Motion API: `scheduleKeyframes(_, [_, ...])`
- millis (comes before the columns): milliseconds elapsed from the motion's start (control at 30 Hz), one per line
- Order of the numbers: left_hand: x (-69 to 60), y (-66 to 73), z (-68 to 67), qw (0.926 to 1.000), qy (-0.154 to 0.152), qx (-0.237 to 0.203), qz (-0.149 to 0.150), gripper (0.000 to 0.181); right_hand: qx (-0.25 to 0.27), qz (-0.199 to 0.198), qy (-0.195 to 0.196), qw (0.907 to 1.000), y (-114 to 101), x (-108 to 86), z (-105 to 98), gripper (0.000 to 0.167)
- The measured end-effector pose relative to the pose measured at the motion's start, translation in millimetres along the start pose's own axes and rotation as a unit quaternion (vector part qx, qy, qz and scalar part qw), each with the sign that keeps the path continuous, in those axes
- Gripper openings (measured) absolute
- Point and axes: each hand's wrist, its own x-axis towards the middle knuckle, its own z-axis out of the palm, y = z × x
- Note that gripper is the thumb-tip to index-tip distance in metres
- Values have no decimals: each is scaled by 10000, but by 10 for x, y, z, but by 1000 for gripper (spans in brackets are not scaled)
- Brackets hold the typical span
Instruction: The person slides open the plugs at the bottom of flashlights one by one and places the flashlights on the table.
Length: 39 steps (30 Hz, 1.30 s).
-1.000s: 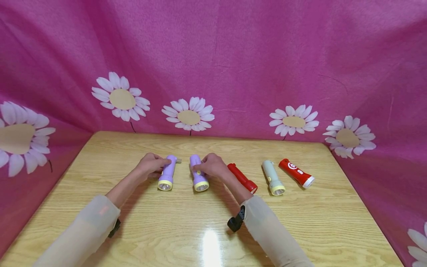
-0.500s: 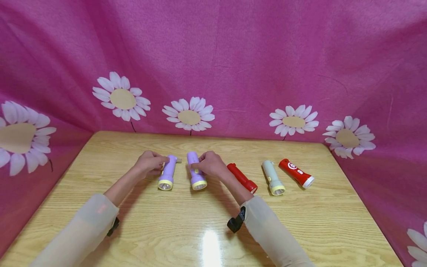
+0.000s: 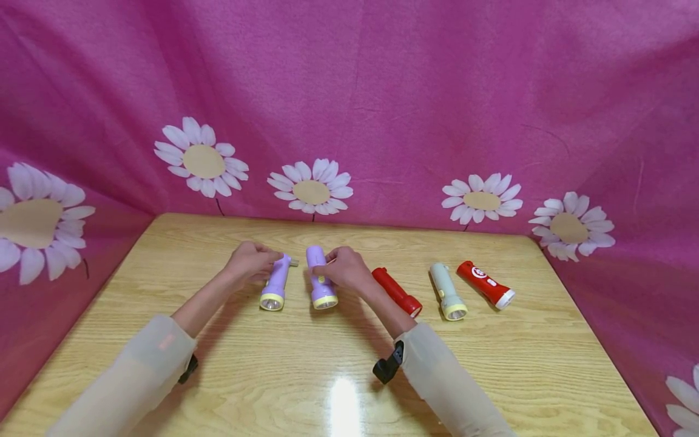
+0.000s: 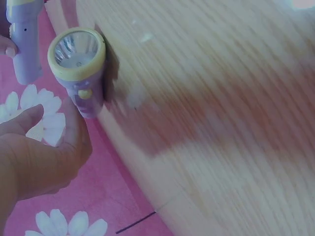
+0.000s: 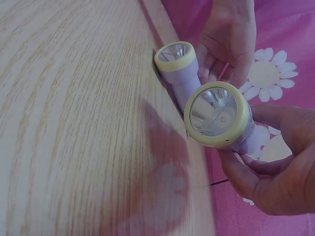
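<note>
In the head view, two purple flashlights lie in front of the person, each with its yellow-rimmed lens end toward the wearer and its tail toward the pink cloth point(image 3: 393, 109). The left purple flashlight point(image 3: 278, 280) is on the table point(image 3: 262, 376), its long axis slanting so the tail leans right; a small grey piece point(image 3: 295, 263) juts from the right side of that tail. The left hand point(image 3: 249, 262) is at its tail end, fingertips over it. The right purple flashlight point(image 3: 316, 291) slants the other way, tail leaning left, and the right hand point(image 3: 347, 267) pinches its barrel from the right. Farther right on the table are a red flashlight point(image 3: 394, 290), a pale green flashlight point(image 3: 446, 289) and a red-and-white flashlight point(image 3: 483, 281), all with their lens ends nearer the wearer. In the left wrist view, the left hand's thumb stands away from its fingers — the hand is loose, the fingers beside the left purple flashlight's tail, its lens facing the camera. In the right wrist view, the right hand's thumb and fingers clasp the right purple flashlight from opposite sides, lens toward the camera.
</note>
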Motion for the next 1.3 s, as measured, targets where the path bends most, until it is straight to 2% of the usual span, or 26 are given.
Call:
scheduleKeyframes(200, [-9, 53, 81, 10000, -32, -27, 49, 38, -96, 49, 76, 9999, -34, -8, 3, 38])
scheduleKeyframes(367, [-23, 75, 140, 9996, -144, -102, 204, 34, -48, -19, 99, 9999, -43, -17, 9, 38])
scheduleKeyframes(600, [-58, 84, 228, 9982, -318, -408, 302, 36, 174, -82, 73, 9998, -50, -24, 5, 37])
scheduleKeyframes(800, [-58, 103, 298, 9961, -415, -681, 374, 38, 130, -177, 89, 9997, -74, -40, 1, 37])
scheduleKeyframes(1300, [-45, 197, 459, 9935, -257, -1055, 346, 41, -265, -432, 210, 9985, -88, -55, 25, 34])
